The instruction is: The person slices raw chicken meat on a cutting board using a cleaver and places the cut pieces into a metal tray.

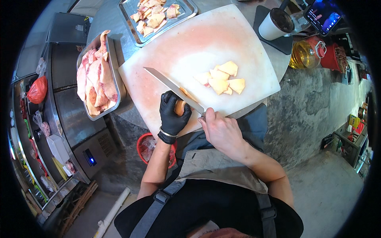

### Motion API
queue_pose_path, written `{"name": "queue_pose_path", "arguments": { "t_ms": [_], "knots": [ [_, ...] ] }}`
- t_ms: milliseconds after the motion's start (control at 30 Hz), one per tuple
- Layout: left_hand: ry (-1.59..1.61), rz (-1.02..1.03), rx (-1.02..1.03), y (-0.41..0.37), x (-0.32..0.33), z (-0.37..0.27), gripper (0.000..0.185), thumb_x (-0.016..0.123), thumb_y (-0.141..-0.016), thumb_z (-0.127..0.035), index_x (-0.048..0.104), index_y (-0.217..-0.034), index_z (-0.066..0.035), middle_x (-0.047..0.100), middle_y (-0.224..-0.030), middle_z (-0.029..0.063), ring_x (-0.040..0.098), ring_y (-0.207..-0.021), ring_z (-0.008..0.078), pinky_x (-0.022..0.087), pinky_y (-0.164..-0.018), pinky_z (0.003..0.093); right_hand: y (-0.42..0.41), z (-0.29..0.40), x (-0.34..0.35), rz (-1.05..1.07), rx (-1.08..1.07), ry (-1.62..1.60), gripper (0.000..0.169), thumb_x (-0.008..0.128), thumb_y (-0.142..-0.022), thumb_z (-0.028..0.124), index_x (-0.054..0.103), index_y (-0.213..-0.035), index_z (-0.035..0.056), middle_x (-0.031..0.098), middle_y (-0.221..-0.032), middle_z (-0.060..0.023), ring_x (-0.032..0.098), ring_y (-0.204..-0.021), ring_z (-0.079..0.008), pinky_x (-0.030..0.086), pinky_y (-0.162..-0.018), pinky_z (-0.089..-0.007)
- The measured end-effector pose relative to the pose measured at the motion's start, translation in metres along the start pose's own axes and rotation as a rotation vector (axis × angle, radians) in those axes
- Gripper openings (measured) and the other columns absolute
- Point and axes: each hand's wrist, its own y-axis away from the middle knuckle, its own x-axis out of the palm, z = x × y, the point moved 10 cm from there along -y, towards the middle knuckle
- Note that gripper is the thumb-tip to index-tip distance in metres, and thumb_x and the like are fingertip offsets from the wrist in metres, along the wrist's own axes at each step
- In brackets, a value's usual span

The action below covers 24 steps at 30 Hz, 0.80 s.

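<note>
My left hand, in a black glove, grips a piece of raw poultry near the front edge of the white cutting board. Bare, my right hand is closed around the handle of a long kitchen knife. The blade points to the upper left and lies along the far side of my left fingers. A thin slice of skin or meat shows just beyond the blade. To the right on the board sits a small group of pale yellow cut pieces, partly overlapping.
A metal tray of whole raw poultry stands left of the board. Behind it, another tray holds cut pieces. A white cup, a phone and an oil jug are at the right. Below is a red bucket.
</note>
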Motion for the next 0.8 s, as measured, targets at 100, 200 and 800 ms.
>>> {"name": "queue_pose_path", "arguments": {
  "t_ms": [100,200,800],
  "knots": [
    [-0.017,0.017,-0.015,0.002,0.001,0.002,0.032,0.075,-0.067,-0.001,0.065,-0.098,-0.002,0.061,-0.104,0.018,0.061,-0.099,0.0362,0.052,-0.084,0.0414,0.024,-0.011,-0.005,0.013,0.049,-0.028,0.027,0.058,-0.1,0.026,0.049,-0.094,0.0016,0.067,-0.072,-0.0176,0.07,-0.06,-0.0331,0.057,-0.05,-0.0422],
    [-0.004,-0.007,0.003,0.006,0.001,0.003,0.037,0.075,-0.067,-0.001,0.063,-0.102,0.0,0.061,-0.105,0.0178,0.062,-0.096,0.036,0.052,-0.085,0.0401,0.076,-0.033,-0.002,0.114,0.162,0.063,0.028,0.061,-0.098,0.027,0.049,-0.094,0.0022,0.067,-0.073,-0.0175,0.07,-0.06,-0.034,0.057,-0.051,-0.0425],
    [0.117,-0.016,0.018,0.01,0.008,-0.007,0.028,0.073,-0.071,-0.003,0.064,-0.098,-0.003,0.06,-0.102,0.017,0.062,-0.096,0.0356,0.051,-0.084,0.0406,0.079,-0.173,0.03,0.02,0.572,-1.331,0.034,0.055,-0.105,0.033,0.056,-0.088,0.0033,0.05,-0.063,0.0001,0.045,-0.045,-0.0076,0.039,-0.04,-0.0238]
  ]
}}
